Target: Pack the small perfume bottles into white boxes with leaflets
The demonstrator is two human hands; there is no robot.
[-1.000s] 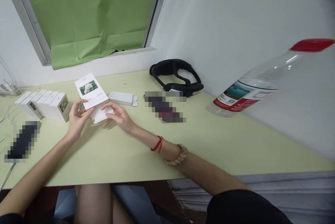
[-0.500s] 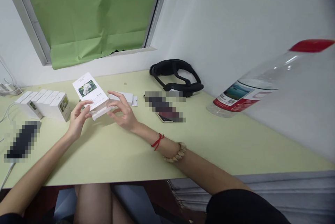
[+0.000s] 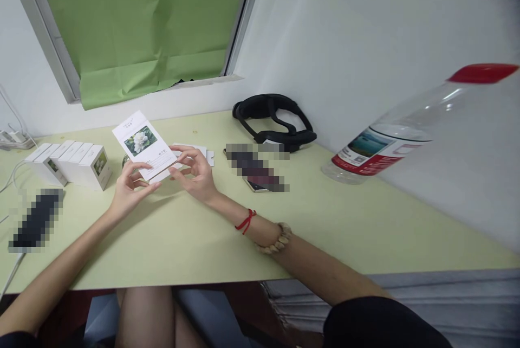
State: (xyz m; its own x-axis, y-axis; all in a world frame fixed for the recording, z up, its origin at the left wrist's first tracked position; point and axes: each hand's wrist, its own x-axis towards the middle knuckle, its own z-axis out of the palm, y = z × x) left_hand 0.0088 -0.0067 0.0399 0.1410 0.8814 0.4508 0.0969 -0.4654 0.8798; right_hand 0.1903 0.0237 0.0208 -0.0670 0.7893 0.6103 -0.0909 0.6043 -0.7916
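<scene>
Held the white box (image 3: 147,145) tilted over the left side of the tabletop (image 3: 195,250) in a partly closed grip of left hand (image 3: 130,188) and right hand (image 3: 197,175) at its near end, probably best pressed evenly.

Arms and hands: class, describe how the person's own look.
The left hand and right hand are ungloved. On the right arm: a knotted red cord, a beige beaded bracelet nearer the elbow, then a black sleeve. On the left arm, only the left sleeve, also black, shows.
</scene>
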